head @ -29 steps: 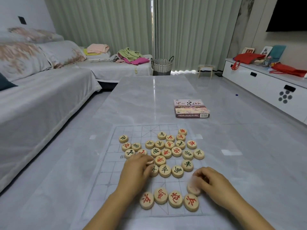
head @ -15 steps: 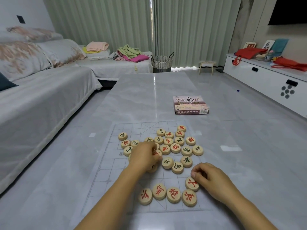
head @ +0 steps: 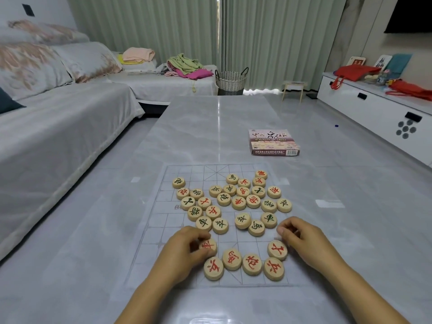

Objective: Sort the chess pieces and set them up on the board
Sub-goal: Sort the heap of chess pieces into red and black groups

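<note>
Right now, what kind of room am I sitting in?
Most likely a home living room: a grey covered sofa with cushions on the left, a low marble-look coffee table carrying the chess board, and a white media cabinet along the right wall.

Grey marble-look table [head: 210, 127] — grey-covered sofa [head: 58, 127] left, pale green curtains [head: 163, 26] behind, white cabinet [head: 374, 106] right; daylight under curtain hem.

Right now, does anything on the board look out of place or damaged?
Nothing damaged or spilled. Most pieces lie in a mixed red-and-dark heap across the board, off the grid lines. At the near edge four red discs form a row; a fifth disc sits above its right end, and the left hand pinches a sixth disc.
</note>
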{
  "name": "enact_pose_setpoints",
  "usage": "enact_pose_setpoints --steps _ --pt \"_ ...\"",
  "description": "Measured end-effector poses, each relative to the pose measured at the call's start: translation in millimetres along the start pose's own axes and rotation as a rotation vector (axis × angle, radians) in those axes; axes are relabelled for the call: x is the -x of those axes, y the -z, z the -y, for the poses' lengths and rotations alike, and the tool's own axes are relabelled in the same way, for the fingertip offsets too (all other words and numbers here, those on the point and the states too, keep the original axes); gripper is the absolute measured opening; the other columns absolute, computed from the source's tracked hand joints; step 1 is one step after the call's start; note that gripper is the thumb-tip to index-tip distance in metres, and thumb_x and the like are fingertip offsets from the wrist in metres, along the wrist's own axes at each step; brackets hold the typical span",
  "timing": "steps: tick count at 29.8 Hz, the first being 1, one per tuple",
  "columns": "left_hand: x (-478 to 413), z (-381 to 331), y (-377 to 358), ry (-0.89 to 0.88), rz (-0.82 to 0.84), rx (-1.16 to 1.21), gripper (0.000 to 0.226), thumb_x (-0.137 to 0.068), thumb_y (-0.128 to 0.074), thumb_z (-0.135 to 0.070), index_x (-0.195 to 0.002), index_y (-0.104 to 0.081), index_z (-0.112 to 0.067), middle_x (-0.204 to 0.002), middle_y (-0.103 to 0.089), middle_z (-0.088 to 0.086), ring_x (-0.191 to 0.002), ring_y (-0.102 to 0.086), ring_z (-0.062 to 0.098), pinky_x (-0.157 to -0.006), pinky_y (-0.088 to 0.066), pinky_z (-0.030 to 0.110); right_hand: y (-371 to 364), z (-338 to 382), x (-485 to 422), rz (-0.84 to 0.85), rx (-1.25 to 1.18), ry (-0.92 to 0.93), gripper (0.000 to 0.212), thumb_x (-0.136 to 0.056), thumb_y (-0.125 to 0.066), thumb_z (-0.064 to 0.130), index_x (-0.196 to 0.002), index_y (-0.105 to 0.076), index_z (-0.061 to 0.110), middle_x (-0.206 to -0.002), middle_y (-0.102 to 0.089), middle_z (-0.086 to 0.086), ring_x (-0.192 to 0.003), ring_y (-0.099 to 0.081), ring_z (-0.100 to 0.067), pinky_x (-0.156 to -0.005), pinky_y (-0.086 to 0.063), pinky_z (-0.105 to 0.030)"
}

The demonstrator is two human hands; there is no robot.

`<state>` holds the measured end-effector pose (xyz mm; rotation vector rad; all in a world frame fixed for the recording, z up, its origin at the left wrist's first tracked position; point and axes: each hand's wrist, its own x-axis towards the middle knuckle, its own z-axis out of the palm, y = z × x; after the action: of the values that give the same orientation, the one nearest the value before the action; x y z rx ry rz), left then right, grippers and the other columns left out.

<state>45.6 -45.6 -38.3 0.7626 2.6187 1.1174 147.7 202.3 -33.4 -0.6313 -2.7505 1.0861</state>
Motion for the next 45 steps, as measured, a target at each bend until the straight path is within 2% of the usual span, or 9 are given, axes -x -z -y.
enact_pose_setpoints --steps 5,13,20,26,32,36,38,42,45 --pt "-1.0 0.1 -4.9 -0.072 -0.055 -0.046 0.031 -0.086 -0.06 -0.031 -0.117 -0.058 -0.026 -0.1 -0.053 -0.016 -0.094 -0.05 0.003 -0.075 -0.038 0.008 2.3 20.0 -38.5 -0.171 0.155 0.105 0.016 -0.09 -0.055 0.029 -0.102 -0.06 0.02 -0.102 -0.055 0.004 -0.087 -0.054 -0.013 -0.076 -0.046 -0.028" --pt "-5.6 7.5 -1.5 -0.049 -0.199 -0.091 0.026 -0.087 -0.059 -0.029 -0.112 -0.059 -0.026 -0.099 -0.055 -0.013 -0.082 -0.051 0.002 -0.069 -0.039 0.01 -26.6 50.6 -89.3 -0.072 0.479 0.094 0.03 -0.086 -0.058 0.029 -0.113 -0.054 0.016 -0.125 -0.048 -0.007 -0.111 -0.048 -0.026 -0.084 -0.044 -0.036" --pt "-6.6 4.4 -5.3 -0.159 -0.182 -0.162 0.031 -0.089 -0.053 -0.037 -0.116 -0.06 -0.025 -0.113 -0.057 -0.01 -0.103 -0.047 0.006 -0.091 -0.038 0.019 -16.2 50.4 -83.8 -0.092 0.268 0.019 0.032 -0.08 -0.065 0.03 -0.108 -0.055 0.018 -0.117 -0.047 -0.005 -0.098 -0.054 -0.023 -0.08 -0.047 -0.033" --pt "-12.2 -24.8 -24.7 -0.413 0.057 -0.257 0.066 -0.08 -0.014 -0.056 -0.136 -0.042 -0.034 -0.142 -0.04 -0.017 -0.13 -0.023 -0.003 -0.102 -0.007 0.009 16.2 20.4 -28.3 -0.111 0.168 0.015 0.029 -0.076 -0.072 0.032 -0.096 -0.053 0.021 -0.101 -0.051 0.004 -0.092 -0.05 -0.015 -0.077 -0.044 -0.03" --pt "-33.2 -38.5 -40.1 -0.324 0.247 -0.587 0.057 -0.093 -0.021 -0.054 -0.144 -0.023 -0.029 -0.155 -0.016 -0.014 -0.144 -0.003 0.006 -0.115 0.011 0.045 2.2 -0.6 -7.3 -0.067 0.185 0.004 0.03 -0.078 -0.068 0.039 -0.102 -0.054 0.026 -0.099 -0.05 0.007 -0.088 -0.049 -0.011 -0.075 -0.044 -0.027" --pt "-31.9 -25.9 -29.4 -0.304 0.255 -0.472 0.049 -0.095 -0.031 -0.046 -0.143 -0.027 -0.032 -0.153 -0.02 -0.018 -0.143 -0.009 0.001 -0.118 0.005 0.042 -0.4 -2.9 -9.0 -0.057 0.167 0.032 0.027 -0.085 -0.058 0.042 -0.106 -0.055 0.025 -0.103 -0.047 0.008 -0.095 -0.049 -0.011 -0.08 -0.044 -0.028" --pt "-34.5 -19.3 -24.9 -0.307 0.147 -0.306 0.046 -0.092 -0.034 -0.042 -0.135 -0.042 -0.03 -0.145 -0.037 -0.016 -0.138 -0.026 0.005 -0.117 -0.012 0.037 -0.3 -4.5 -10.0 -0.036 0.153 0.04 0.02 -0.091 -0.051 0.037 -0.105 -0.057 0.024 -0.107 -0.05 0.004 -0.097 -0.049 -0.012 -0.083 -0.044 -0.029" --pt "-60.9 -9.9 -14.1 -0.168 -0.165 -0.393 0.027 -0.091 -0.048 -0.023 -0.113 -0.062 -0.017 -0.117 -0.059 0.0 -0.11 -0.05 0.023 -0.09 -0.041 0.035 -1.9 -7.9 -11.6 -0.023 0.166 0.041 0.02 -0.093 -0.047 0.033 -0.109 -0.056 0.025 -0.112 -0.05 0.004 -0.101 -0.05 -0.012 -0.087 -0.044 -0.028" --pt "-78.6 -15.4 -8.7 -0.087 -0.027 -0.468 0.031 -0.092 -0.049 -0.021 -0.121 -0.059 -0.017 -0.121 -0.051 0.004 -0.114 -0.047 0.025 -0.092 -0.042 0.036 -0.9 -7.7 -13.2 -0.009 0.121 0.02 0.022 -0.094 -0.046 0.031 -0.112 -0.056 0.023 -0.11 -0.048 0.004 -0.099 -0.05 -0.012 -0.085 -0.041 -0.024"
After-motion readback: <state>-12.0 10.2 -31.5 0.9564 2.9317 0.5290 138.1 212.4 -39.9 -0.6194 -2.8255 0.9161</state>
